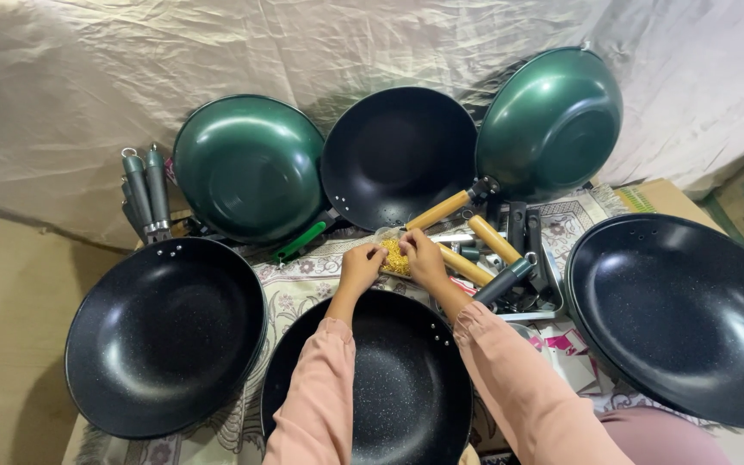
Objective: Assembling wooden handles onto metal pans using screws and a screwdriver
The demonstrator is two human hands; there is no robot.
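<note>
- Nearest the camera, a black speckled wok [368, 392] sits at the near edge of the patterned cloth [290, 288], between the two pink sleeves.
- Left hand [361, 267] and right hand [422, 257] meet just beyond the far rim of that wok; both pinch a small clear bag of yellow pieces [394, 257], fingers closed on it.
- A second black wok [165, 336] lies at the left edge of the cloth; a third, larger black wok [682, 319] lies at the right edge.
- Along the far edge, a green wok [247, 168] shows its underside, a black wok [398, 155] stands tilted, and another green wok [553, 120] leans at the right.
- Wooden handles [475, 245] lie just right of the hands.
- Grey handles [146, 191] stand at the far left corner.
</note>
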